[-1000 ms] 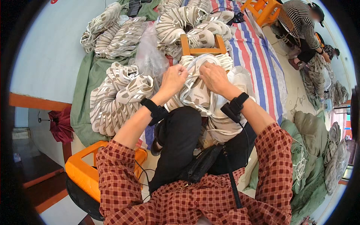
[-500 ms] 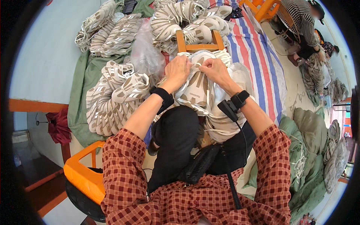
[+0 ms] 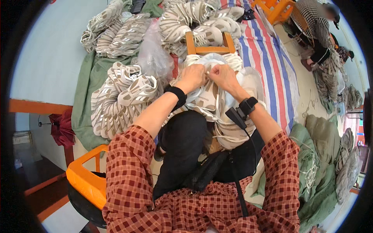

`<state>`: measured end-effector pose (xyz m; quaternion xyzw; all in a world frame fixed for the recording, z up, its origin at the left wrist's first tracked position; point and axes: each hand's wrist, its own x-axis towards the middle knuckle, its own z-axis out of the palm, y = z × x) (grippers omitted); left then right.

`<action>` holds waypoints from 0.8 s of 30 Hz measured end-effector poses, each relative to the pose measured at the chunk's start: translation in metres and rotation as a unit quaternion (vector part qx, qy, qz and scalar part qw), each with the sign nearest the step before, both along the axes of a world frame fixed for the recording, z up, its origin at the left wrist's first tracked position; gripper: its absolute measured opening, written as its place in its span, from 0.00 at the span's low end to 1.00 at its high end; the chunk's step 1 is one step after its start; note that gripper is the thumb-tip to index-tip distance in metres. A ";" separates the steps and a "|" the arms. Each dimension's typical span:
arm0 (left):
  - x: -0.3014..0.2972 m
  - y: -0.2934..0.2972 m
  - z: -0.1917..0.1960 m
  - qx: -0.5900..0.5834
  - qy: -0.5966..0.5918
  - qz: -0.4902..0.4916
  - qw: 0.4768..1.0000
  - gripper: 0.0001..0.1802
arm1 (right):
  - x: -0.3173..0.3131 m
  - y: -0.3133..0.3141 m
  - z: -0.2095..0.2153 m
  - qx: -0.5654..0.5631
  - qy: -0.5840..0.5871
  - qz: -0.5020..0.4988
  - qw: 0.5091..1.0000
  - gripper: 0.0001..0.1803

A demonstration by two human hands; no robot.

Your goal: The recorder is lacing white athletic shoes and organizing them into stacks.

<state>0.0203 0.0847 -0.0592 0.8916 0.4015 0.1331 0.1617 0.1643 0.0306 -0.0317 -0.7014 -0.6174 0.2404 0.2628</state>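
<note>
The left hand [image 3: 192,76] and the right hand [image 3: 223,75] meet knuckle to knuckle over a white and grey shoe upper [image 3: 206,99] that lies on top of a stack of the same pieces on the person's lap, just in front of a small wooden stool [image 3: 208,48]. The fingers of both hands are curled and pressed together, pinching the top edge of that upper between them. To the left, a big bundle of uppers [image 3: 116,101] lies on a green cloth [image 3: 85,97], beside a clear plastic bag [image 3: 153,58], and a striped tarp [image 3: 268,58] covers the floor to the right.
</note>
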 end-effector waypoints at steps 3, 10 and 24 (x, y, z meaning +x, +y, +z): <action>-0.001 -0.005 0.002 -0.031 -0.103 0.035 0.994 0.09 | 0.007 -0.009 0.015 0.024 0.011 0.021 0.999 0.10; -0.007 0.003 0.007 0.047 -0.068 -0.014 0.996 0.09 | -0.002 -0.133 0.060 -0.018 -0.246 0.173 0.954 0.10; -0.007 -0.047 0.033 0.010 -0.068 -0.015 0.998 0.09 | 0.050 -0.177 0.027 -0.044 -0.167 0.153 0.973 0.11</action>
